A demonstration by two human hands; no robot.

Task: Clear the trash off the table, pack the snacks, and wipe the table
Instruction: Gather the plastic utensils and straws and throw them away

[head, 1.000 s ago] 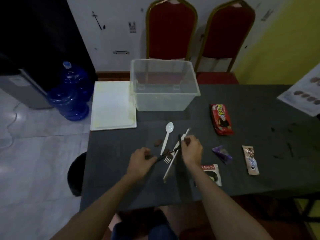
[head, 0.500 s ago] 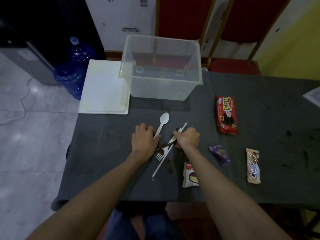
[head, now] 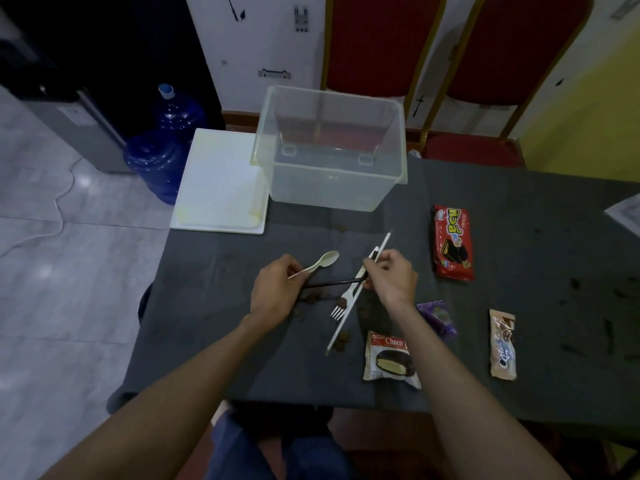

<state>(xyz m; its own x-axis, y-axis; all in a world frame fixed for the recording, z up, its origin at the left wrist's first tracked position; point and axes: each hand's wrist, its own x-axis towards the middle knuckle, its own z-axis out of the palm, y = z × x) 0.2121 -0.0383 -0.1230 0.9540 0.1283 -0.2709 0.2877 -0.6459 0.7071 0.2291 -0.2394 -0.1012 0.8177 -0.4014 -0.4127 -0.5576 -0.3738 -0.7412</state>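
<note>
White plastic spoon (head: 320,263): handle pinched in left hand (head: 277,289).
Thin black straw (head: 329,284): runs between both hands.
White plastic fork (head: 346,299), long white straw (head: 341,325): slanting from right hand (head: 394,278).
Red biscuit pack (head: 453,244), purple wrapper (head: 438,318), white Choco pie packet (head: 391,358), beige sachet (head: 503,344): flat on dark bench (head: 536,271).
Brown crumbs (head: 343,341): scattered under the fork.

Left of the left hand (head: 277,292), the dark grey tablecloth (head: 207,306) lay open to its edge. Between it and the right hand (head: 394,275), a thin black stick (head: 329,283), white plastic fork (head: 341,304) and long white straw (head: 341,327) crossed the gap. A clear plastic tub (head: 329,188) walled the far side; snack packets (head: 452,244) dotted the right.
</note>
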